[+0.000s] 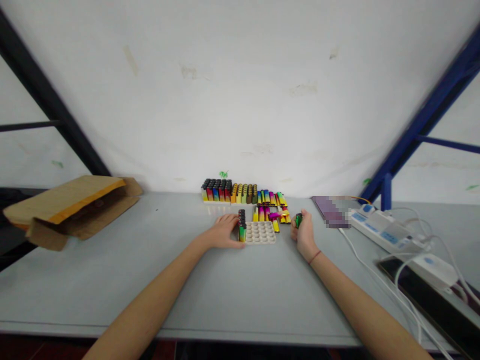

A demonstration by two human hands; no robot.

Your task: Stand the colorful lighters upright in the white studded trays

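Note:
A white tray point(261, 233) with round holes lies on the table. Along its left end stands a row of upright lighters point(242, 229) with black tops and shiny coloured bodies. My left hand point(223, 232) grips that end of the tray, its thumb at the near corner and its fingers beside the lighters. To the right of the tray, my right hand point(304, 234) is closed around a green lighter point(299, 220), most of which the fingers hide. Loose shiny lighters point(261, 214) in yellow, purple and blue lie just behind the tray.
Two filled trays stand near the wall, one of black-topped lighters point(217, 190) and one of gold-topped lighters point(244, 193). An open cardboard box point(86, 200) is at the left. On the right are a purple box point(330, 210), a power strip point(390, 235) with white cables and a dark flat device point(427, 300).

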